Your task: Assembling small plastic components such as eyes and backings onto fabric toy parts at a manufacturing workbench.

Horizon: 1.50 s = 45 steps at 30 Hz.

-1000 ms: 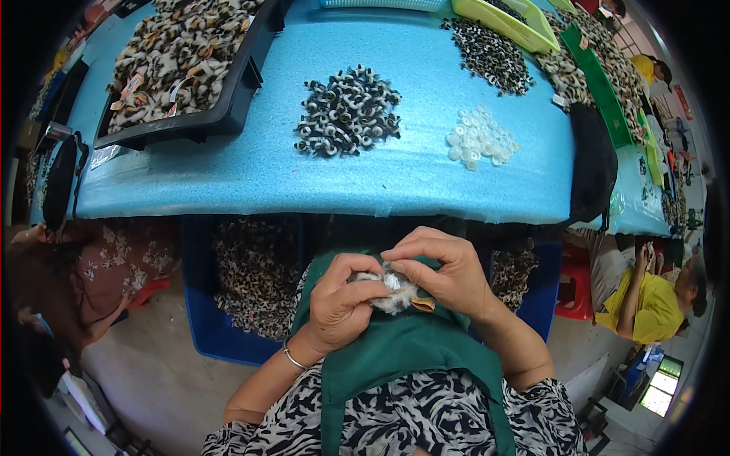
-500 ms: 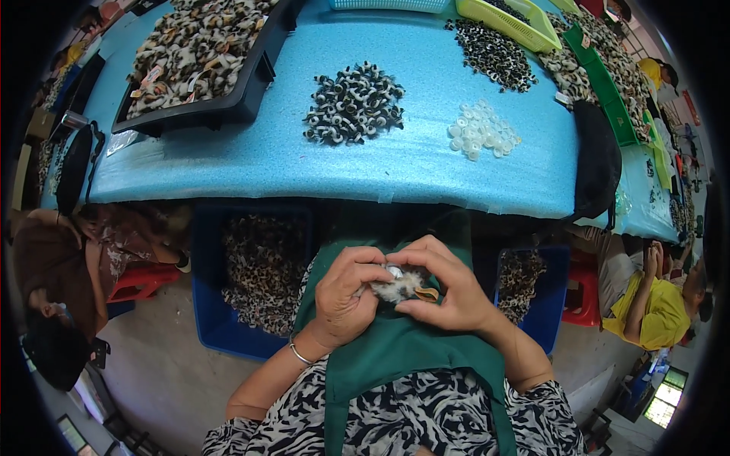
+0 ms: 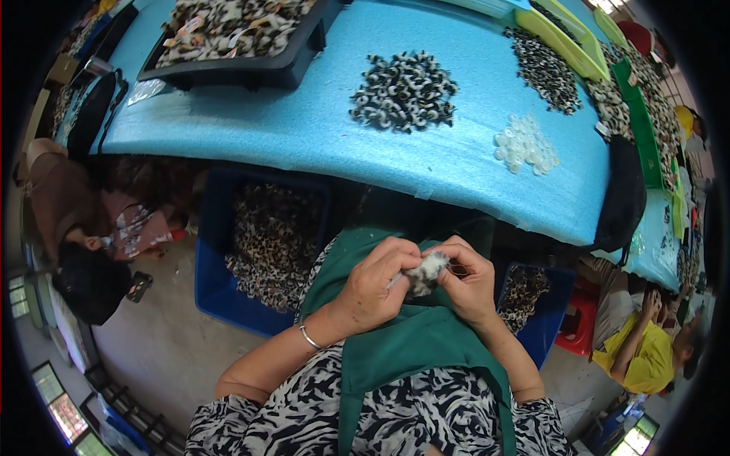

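Note:
Above my green apron [image 3: 426,346], both hands pinch a small fluffy plush piece [image 3: 427,275] in white and dark grey. My left hand [image 3: 376,283], with a silver bangle at its wrist, is closed on the piece's left side. On the opposite side my right hand [image 3: 467,281] grips it between thumb and fingers. A pale bit shows by the left fingertips, too small to name. Beyond the hands, the blue-covered table [image 3: 304,137] bears a pile of curled black-and-white furry pieces [image 3: 404,91] and a heap of translucent plastic discs [image 3: 526,144].
A black tray [image 3: 228,74] of furry pieces stands far left; a yellow basket [image 3: 569,42] and a green tray [image 3: 637,114] are far right. Blue bins [image 3: 205,292] [image 3: 553,319] flank my lap under the table edge. Co-workers sit at both sides.
My view has swung, so the table appears tilted. The plush piece has been turned in my hands: its white fluff faces up, and the orange-brown flap no longer shows.

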Tool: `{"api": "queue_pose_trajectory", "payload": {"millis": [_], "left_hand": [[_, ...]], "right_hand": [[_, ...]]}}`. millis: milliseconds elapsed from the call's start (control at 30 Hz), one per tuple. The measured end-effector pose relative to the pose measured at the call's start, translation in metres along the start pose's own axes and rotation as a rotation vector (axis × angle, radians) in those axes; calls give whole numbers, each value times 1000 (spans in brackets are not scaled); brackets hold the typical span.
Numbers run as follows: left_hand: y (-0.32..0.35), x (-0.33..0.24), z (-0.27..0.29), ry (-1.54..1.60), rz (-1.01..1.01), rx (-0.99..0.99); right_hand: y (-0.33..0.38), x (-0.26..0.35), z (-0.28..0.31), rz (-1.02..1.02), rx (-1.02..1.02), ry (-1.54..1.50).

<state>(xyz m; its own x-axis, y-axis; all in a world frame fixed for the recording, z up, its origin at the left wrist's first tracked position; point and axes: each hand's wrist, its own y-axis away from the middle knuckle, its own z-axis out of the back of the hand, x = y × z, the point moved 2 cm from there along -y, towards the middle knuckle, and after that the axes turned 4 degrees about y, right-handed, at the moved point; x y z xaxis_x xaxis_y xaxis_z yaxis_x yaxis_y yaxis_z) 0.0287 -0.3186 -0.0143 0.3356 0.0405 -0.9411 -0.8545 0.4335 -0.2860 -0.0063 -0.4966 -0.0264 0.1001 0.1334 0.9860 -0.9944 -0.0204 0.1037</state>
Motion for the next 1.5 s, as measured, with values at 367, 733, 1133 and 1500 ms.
{"api": "queue_pose_trajectory", "payload": {"millis": [367,733,1133,1500], "left_hand": [[1,12,-5,65,54,-110],[-1,28,-7,120,205,-113],[-2,48,7,935,742,-41],[3,27,4,587,669,178]], "right_hand": [[-10,15,-12,-112,20,60],[-20,-7,-16,-105,-65,166],[-35,-12,8,-306,116,-243],[-32,15,-14,-190,46,54]]}}
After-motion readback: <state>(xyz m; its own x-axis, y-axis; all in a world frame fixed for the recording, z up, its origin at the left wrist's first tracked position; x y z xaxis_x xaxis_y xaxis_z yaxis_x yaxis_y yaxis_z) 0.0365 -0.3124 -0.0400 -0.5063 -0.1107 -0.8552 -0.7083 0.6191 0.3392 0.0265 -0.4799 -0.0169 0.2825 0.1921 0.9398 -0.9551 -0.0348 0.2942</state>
